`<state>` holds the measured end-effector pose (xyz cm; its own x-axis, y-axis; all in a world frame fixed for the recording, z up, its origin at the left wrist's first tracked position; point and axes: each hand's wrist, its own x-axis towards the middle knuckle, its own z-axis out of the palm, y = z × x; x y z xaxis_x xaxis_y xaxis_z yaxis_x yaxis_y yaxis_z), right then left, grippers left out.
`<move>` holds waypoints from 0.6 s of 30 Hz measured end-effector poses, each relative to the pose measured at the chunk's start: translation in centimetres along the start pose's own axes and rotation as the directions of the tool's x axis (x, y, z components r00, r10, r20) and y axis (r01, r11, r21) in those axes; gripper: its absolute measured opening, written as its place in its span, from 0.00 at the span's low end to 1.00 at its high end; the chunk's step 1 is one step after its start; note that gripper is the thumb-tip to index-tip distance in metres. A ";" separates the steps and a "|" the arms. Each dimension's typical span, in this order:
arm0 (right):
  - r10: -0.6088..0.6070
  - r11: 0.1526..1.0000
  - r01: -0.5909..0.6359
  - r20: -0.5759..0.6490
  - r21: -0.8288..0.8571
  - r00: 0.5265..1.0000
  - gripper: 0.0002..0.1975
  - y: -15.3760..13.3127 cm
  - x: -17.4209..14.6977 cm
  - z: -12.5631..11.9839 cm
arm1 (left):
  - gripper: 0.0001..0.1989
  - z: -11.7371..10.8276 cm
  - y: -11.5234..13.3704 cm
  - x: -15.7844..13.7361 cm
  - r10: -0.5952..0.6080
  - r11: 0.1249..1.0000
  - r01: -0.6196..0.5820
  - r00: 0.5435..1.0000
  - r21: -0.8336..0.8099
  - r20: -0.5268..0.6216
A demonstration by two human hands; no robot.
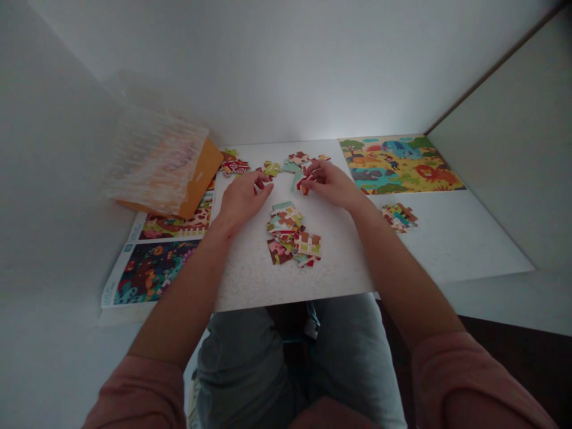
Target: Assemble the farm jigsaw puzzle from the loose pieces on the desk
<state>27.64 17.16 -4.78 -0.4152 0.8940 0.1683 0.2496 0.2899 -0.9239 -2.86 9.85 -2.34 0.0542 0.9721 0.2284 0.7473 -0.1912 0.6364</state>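
Note:
My right hand (330, 185) is closed, with its thumb and fingertips on a puzzle piece (300, 180) with red and pale teal on it. My left hand (243, 195) hovers over the white board with its fingers curled but apart, and nothing shows between them. Just beyond it lie yellow-green puzzle pieces (270, 168) and a small group of red patterned pieces (235, 167). More pieces (298, 158) sit behind my right fingertips. Between my forearms, closer to me, is a loose heap of puzzle pieces (286, 223), several overlapping.
A finished animal puzzle (397, 164) lies at the back right, with a small pile of pieces (399, 216) in front of it. At left, a bubble-wrap bag (156, 161) and an orange board (205, 170) rest on printed picture sheets (154, 271). Walls stand behind and beside the table.

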 end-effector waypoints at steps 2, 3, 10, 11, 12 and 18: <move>0.005 0.998 -0.007 0.031 0.062 1.000 0.19 -0.4 0.0 0.2 | 0.12 -0.1 -0.4 0.1 -0.022 1.000 0.022 0.999 0.004 -0.038; 0.009 0.999 -0.011 0.029 0.052 1.000 0.19 -0.4 0.0 0.2 | 0.13 -0.1 -0.6 0.2 -0.029 0.999 0.030 0.998 0.011 -0.057; -0.075 0.834 -0.079 -0.254 -0.547 0.964 0.12 -0.3 -0.1 -0.9 | 0.34 -0.5 0.7 -0.6 -0.091 0.943 0.063 0.993 0.326 0.070; -0.075 0.790 -0.101 -0.259 -0.605 0.963 0.15 -0.4 -0.2 -0.9 | 0.35 -0.5 1.1 -0.7 -0.102 0.932 0.057 0.989 0.359 0.107; -0.068 0.752 -0.116 -0.251 -0.649 0.966 0.18 -0.6 -0.3 -0.8 | 0.35 -0.6 1.4 -0.9 -0.104 0.925 0.046 0.985 0.376 0.135; -0.009 0.656 -0.080 -0.114 -0.750 0.993 0.29 -1.3 -0.4 0.6 | 0.29 -0.7 2.1 -1.0 -0.072 0.922 0.004 0.984 0.387 0.164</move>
<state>26.98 16.20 -3.88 -0.3147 0.9245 0.2151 0.8536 0.3748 -0.3619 -1.86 8.41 -0.70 0.1075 0.9925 0.0581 0.9454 -0.1201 0.3028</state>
